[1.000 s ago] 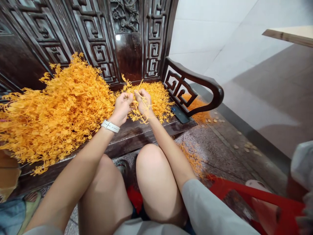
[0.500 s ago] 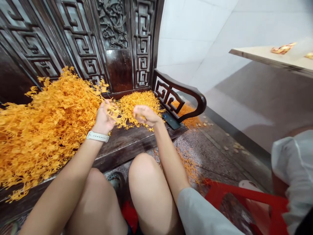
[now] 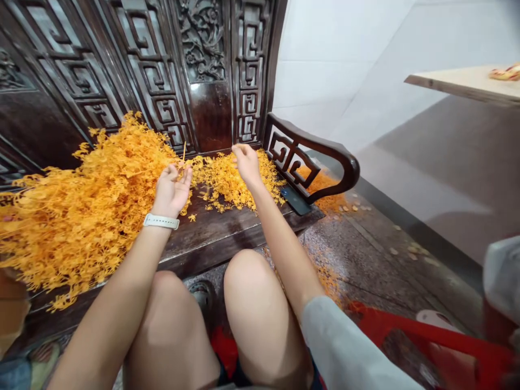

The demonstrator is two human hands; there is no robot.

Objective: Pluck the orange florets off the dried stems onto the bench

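Observation:
My left hand (image 3: 174,188), with a pale watch band (image 3: 161,221) at its wrist, pinches a thin orange plastic stem (image 3: 184,153) that points upward. It is at the right edge of a large heap of orange plastic flower sprigs (image 3: 101,211). My right hand (image 3: 247,166) hovers over a lower heap of small yellow-orange plastic pieces (image 3: 227,187), its thumb and fingers drawn together. Whatever those fingertips may hold is too small to make out. Both heaps lie on a dark wooden bench (image 3: 211,233) with a carved back.
A dark phone (image 3: 296,201) lies by the bench's curved armrest (image 3: 345,162). Orange bits (image 3: 325,187) are piled on the floor beyond it. A red plastic stool (image 3: 426,336) is at lower right, with part of another person (image 3: 504,276) beside it. A pale tabletop (image 3: 459,81) juts in at upper right.
The yellow sprig in my left hand is now a bare-looking thin stem. My right hand has lifted and its fingers have drawn together. The view has shifted slightly left.

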